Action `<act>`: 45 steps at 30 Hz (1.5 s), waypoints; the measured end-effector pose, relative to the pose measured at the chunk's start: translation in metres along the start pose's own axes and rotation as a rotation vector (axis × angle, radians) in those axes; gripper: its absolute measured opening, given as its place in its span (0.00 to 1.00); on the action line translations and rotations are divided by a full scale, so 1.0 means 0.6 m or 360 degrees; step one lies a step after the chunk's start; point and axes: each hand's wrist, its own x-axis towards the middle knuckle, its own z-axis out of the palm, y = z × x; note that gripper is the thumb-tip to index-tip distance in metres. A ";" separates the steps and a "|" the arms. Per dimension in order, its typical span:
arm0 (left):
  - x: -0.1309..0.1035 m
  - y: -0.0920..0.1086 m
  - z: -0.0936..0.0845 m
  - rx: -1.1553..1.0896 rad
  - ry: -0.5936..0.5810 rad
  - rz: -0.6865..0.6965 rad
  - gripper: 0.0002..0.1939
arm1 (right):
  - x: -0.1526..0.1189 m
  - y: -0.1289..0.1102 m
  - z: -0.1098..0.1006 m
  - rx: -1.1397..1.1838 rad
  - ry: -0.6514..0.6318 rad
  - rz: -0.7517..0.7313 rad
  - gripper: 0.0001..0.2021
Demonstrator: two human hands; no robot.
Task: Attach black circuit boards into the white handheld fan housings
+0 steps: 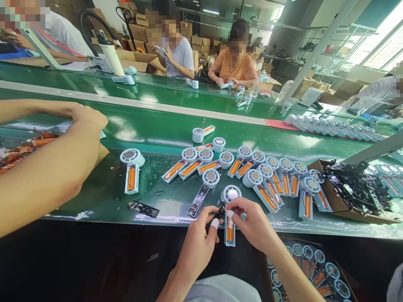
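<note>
My left hand is closed on a small black circuit board, which it holds tilted over the bench edge. My right hand pinches at the board's upper end; what lies between its fingertips is too small to make out. Both thumbs wear white finger covers. Directly beneath my hands is an open light-blue handheld fan with an orange battery in its handle. Left of it lies another fan with a circuit board over its handle. A loose circuit board rests farther left.
Several open fans lie to the right, beside a cardboard box of black circuit boards. A co-worker's arms reach in from the left over orange batteries. A green conveyor belt runs behind. Below right, a box holds more fans.
</note>
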 end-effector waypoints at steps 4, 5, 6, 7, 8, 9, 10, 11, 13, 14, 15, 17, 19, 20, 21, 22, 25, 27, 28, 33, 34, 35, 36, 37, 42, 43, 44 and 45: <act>-0.002 0.003 0.007 0.0023 0.0009 -0.0007 0.15 | -0.003 -0.006 0.001 -0.0263 0.0075 -0.0023 0.08; -0.003 0.003 0.010 0.0035 0.0016 0.0001 0.16 | -0.004 -0.006 0.002 -0.0320 0.0081 -0.0026 0.08; -0.004 0.003 0.012 0.0047 0.0020 0.0013 0.16 | -0.005 -0.005 0.003 -0.0372 0.0082 -0.0029 0.07; -0.005 0.003 0.014 0.0058 0.0026 0.0029 0.16 | -0.006 -0.004 0.004 -0.0418 0.0080 -0.0033 0.08; -0.006 0.002 0.016 0.0072 0.0033 0.0050 0.17 | -0.006 -0.002 0.005 -0.0460 0.0080 -0.0042 0.08; -0.008 0.002 0.018 0.0088 0.0047 0.0073 0.17 | -0.007 -0.001 0.007 -0.0501 0.0083 -0.0057 0.08; -0.009 0.001 0.020 0.0109 0.0067 0.0099 0.17 | -0.007 0.000 0.009 -0.0544 0.0090 -0.0078 0.08; -0.011 0.000 0.022 0.0132 0.0092 0.0126 0.18 | -0.008 0.001 0.010 -0.0585 0.0100 -0.0104 0.08; -0.013 -0.002 0.024 0.0178 0.0147 0.0180 0.18 | -0.009 0.002 0.012 -0.0650 0.0116 -0.0164 0.08; -0.014 -0.003 0.025 0.0190 0.0170 0.0201 0.18 | -0.010 0.002 0.013 -0.0674 0.0121 -0.0197 0.09; -0.014 -0.005 0.026 0.0189 0.0191 0.0215 0.18 | -0.010 0.003 0.013 -0.0686 0.0122 -0.0228 0.09; -0.014 -0.007 0.026 0.0132 0.0204 0.0202 0.18 | -0.011 0.004 0.011 -0.0663 0.0113 -0.0270 0.09; -0.012 -0.008 0.024 -0.0006 0.0175 0.0131 0.17 | -0.011 0.006 0.009 -0.0583 0.0104 -0.0261 0.09; -0.010 -0.008 0.023 -0.0096 0.0147 0.0078 0.17 | -0.011 0.007 0.009 -0.0534 0.0108 -0.0246 0.09; -0.008 -0.008 0.022 -0.0190 0.0117 0.0022 0.17 | -0.010 0.009 0.008 -0.0493 0.0114 -0.0234 0.09; -0.006 -0.007 0.021 -0.0280 0.0091 -0.0030 0.17 | -0.010 0.011 0.008 -0.0469 0.0125 -0.0231 0.09; -0.001 -0.006 0.019 -0.0463 0.0049 -0.0128 0.17 | -0.011 0.015 0.011 -0.0500 0.0172 -0.0283 0.09; 0.002 -0.005 0.018 -0.0521 0.0033 -0.0153 0.17 | -0.013 0.015 0.012 -0.0565 0.0190 -0.0326 0.10; 0.002 -0.004 0.018 -0.0541 0.0026 -0.0162 0.17 | -0.014 0.015 0.012 -0.0592 0.0191 -0.0343 0.10; 0.004 -0.002 0.019 -0.0592 0.0013 -0.0186 0.17 | -0.016 0.009 0.008 -0.0624 0.0163 -0.0331 0.10; 0.005 -0.002 0.019 -0.0588 0.0014 -0.0187 0.17 | -0.016 0.009 0.006 -0.0611 0.0148 -0.0310 0.10; 0.005 -0.002 0.019 -0.0574 0.0013 -0.0182 0.17 | -0.016 0.008 0.005 -0.0598 0.0129 -0.0289 0.10; 0.005 -0.003 0.018 -0.0549 0.0012 -0.0171 0.17 | -0.015 0.008 0.003 -0.0587 0.0110 -0.0273 0.10; 0.005 -0.003 0.018 -0.0513 0.0009 -0.0157 0.17 | -0.014 0.009 0.002 -0.0577 0.0095 -0.0261 0.10; 0.003 -0.003 0.014 -0.0268 0.0031 -0.0078 0.18 | -0.011 0.010 -0.002 -0.0550 0.0049 -0.0238 0.10; 0.003 -0.004 0.013 -0.0230 0.0041 -0.0058 0.18 | -0.010 0.010 -0.003 -0.0548 0.0046 -0.0235 0.10; 0.004 -0.004 0.012 -0.0212 0.0046 -0.0045 0.18 | -0.009 0.010 -0.004 -0.0543 0.0044 -0.0231 0.10; 0.004 -0.005 0.012 -0.0220 0.0044 -0.0042 0.18 | -0.009 0.009 -0.005 -0.0532 0.0044 -0.0225 0.10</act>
